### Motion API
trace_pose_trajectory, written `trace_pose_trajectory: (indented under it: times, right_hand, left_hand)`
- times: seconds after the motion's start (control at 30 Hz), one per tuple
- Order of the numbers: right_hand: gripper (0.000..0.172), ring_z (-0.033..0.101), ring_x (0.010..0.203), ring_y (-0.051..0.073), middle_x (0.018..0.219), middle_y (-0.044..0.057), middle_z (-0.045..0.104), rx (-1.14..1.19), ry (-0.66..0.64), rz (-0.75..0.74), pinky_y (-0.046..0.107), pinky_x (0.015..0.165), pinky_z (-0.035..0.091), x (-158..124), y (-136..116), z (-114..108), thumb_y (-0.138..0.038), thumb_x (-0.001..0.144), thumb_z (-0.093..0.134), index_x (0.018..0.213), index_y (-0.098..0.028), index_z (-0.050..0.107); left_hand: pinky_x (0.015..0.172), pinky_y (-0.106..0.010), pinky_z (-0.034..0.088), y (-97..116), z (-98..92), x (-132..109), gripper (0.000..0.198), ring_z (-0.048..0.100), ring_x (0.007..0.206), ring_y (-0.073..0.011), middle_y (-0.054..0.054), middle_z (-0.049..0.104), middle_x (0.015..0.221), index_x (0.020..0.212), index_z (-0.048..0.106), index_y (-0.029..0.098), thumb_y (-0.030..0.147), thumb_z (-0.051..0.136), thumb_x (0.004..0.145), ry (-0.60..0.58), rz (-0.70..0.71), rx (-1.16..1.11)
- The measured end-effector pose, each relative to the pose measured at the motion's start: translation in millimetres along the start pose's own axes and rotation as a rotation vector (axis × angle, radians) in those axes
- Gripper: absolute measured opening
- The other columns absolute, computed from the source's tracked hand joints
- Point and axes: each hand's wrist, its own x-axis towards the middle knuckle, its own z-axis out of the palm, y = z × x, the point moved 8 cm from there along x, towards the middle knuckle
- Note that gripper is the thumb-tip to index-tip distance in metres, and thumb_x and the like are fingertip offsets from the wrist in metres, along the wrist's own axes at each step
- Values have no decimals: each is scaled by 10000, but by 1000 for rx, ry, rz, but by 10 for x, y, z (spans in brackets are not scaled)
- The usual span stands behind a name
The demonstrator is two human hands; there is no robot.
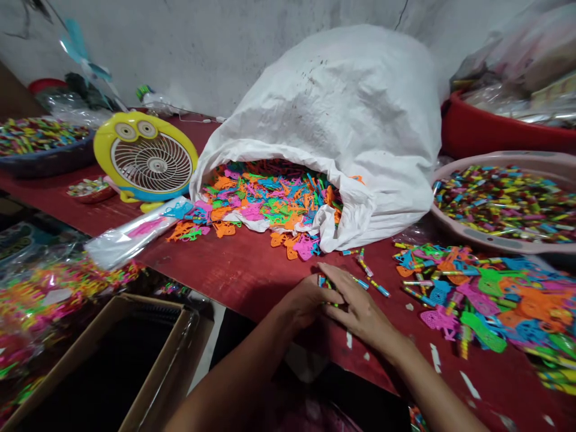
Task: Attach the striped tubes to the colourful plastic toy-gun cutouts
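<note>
My left hand [307,300] and my right hand [355,306] meet near the front edge of the red table [243,270], fingers curled together over a small bunch of thin colourful sticks [327,284]. A few more loose sticks [371,282] lie just beyond the right hand. Behind them a big white sack [360,108] lies on its side, spilling bright plastic toy pieces [265,195] onto the table.
A yellow desk fan [146,157] stands at the left with a clear plastic packet [135,237] in front. A pink basin of sticks [504,204], a red tub [495,129] and a heap of plastic pieces [495,300] sit right. An open cardboard box [112,360] is lower left.
</note>
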Motion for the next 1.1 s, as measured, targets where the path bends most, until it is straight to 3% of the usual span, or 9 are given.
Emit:
trace_pose_trajectory:
  times: [0.2,0.33,0.47,0.57,0.67,0.8,0.9,1.0,1.1]
  right_hand:
    - [907,204,1483,299,1610,78,248,-62,-6,8,550,1168,266,-45,-65,-50,-322,859,647,1581,-301,100]
    - [751,221,1482,245,1590,65,305,-95,0,1,496,1171,290,-105,-78,-53,-233,939,518,1578,-299,129]
    - [736,227,1478,248,1594,76,292,-111,32,-7,484,1176,277,-186,-129,-113,-246,948,507,1579,-282,129]
    - [700,334,1423,264,1552,92,361,-112,116,89,472,1146,320,-318,10,-314,-316,937,550,1554,-276,222]
    - [476,534,1206,264,1317,114,567,-192,295,296,444,1010,439,-567,409,-614,-318,944,510,1409,-231,457]
    - [279,580,894,269,932,102,622,-364,282,406,423,807,474,-788,815,-684,-295,906,488,1101,-168,643]
    - [250,561,807,255,819,86,583,-364,261,405,390,732,452,-803,844,-645,-277,913,459,999,-158,661]
    - [236,578,820,241,850,80,603,-242,269,402,369,740,450,-761,746,-635,-294,931,462,1005,-176,653]
    - [204,608,852,222,908,66,647,-38,262,426,351,780,459,-722,712,-594,-330,931,505,1003,-204,649]
  left_hand:
    - [561,-265,432,-107,-81,7,341,596,583,-149,-71,688,766,894,688,103,119,720,555,99,-75,-28]
    - [595,-266,457,-121,-58,30,280,617,608,-156,-65,676,718,806,677,95,91,699,526,97,-40,-40]
    - [593,-275,475,-169,-81,38,221,607,585,-152,-46,651,678,752,662,103,102,688,532,106,-47,-66]
    - [589,-295,496,-86,-165,19,218,610,585,-155,-49,652,707,780,651,109,168,729,585,164,-11,-66]
    - [548,-250,459,90,-224,3,208,551,540,-110,-23,605,643,711,611,123,253,755,639,235,94,-4]
    - [435,-213,298,91,-138,89,226,426,433,-75,30,496,515,622,524,168,259,729,657,282,105,147]
    - [453,-237,330,8,-67,201,167,445,443,-101,28,530,548,706,532,195,241,692,698,349,117,326]
    - [648,-315,467,160,133,262,107,589,671,-183,-40,642,737,781,556,204,208,653,736,326,413,782]
    - [901,-392,460,178,459,270,149,608,984,-263,-110,684,1004,850,586,195,130,615,719,109,677,1235]
